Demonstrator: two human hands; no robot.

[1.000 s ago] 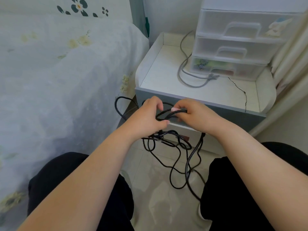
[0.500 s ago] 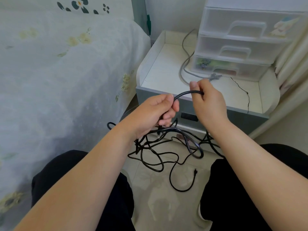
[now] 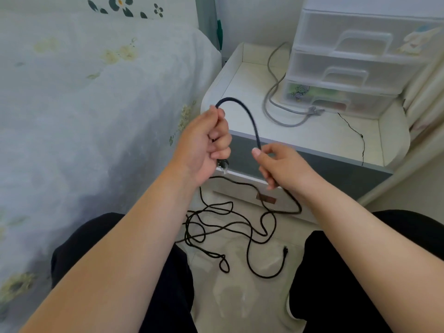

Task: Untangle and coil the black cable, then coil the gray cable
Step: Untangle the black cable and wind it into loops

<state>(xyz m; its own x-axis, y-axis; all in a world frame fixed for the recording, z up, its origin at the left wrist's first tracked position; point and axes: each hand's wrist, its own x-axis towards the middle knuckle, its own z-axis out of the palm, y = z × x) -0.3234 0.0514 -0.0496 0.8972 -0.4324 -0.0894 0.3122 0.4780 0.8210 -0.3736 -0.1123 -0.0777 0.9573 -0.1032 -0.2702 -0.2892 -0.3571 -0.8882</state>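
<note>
Between two knees, two hands grip one black cable point(image 3: 249, 116): the left hand point(image 3: 204, 145) fisted round its plug end, the right hand point(image 3: 276, 164) pinching the arch. Its slack tangles on the floor point(image 3: 240, 304). One gray cable point(image 3: 276, 102) lies on the table point(image 3: 312, 138) beside three drawers point(image 3: 360, 61).

We see a matt black cable point(image 3: 249, 116) arching between our hands. Beyond our right hand point(image 3: 281, 164), the drawers point(image 3: 360, 58) look like frosted translucent plastic. The floor point(image 3: 240, 296) below shines glossy.
</note>
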